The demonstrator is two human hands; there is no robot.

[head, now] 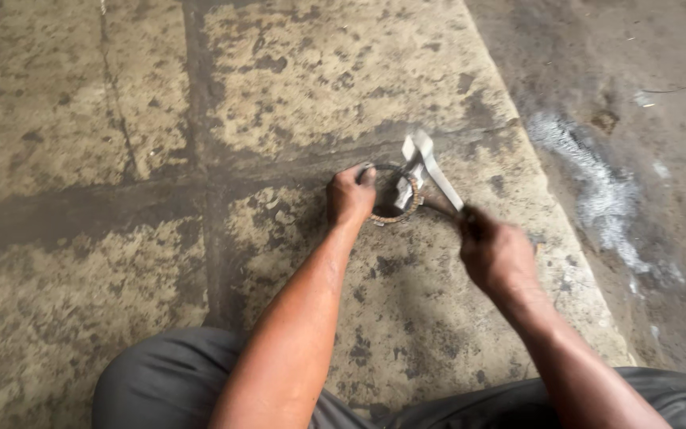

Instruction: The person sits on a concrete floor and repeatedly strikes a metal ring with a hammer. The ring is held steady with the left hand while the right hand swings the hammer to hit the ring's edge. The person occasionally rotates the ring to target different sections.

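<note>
Hands first: the left hand [349, 196] is curling shut over the near-left rim of a toothed ring [395, 199], pinning it flat, while the right hand [492, 253] is closing in a fist around the lower end of a grey metal tool [426, 171]. Motion is blurring that tool, so whether it is a hammer or a flat bar cannot be told; its pale head is hanging just above the ring's far-right side.

Carrying everything is the concrete slab [105, 119], stained dark in bands and patches, and the person is sitting on it with grey-trousered knees [164, 377] showing at the bottom. The ring is lying near the slab's right edge, roughly midway along it. Beyond that edge, the lower floor [645, 71] is running grey and dusty, with a streak of pale filings [597, 183] scattered across it.

Judging by its look, the ring is stiff metal, fairly heavy for its size, and its notched outer edge is likely rough rather than slippery. Holding it by the rim, fingers clear of the side being worked, seems the sound grip; the tool is best held at its lower end.
</note>
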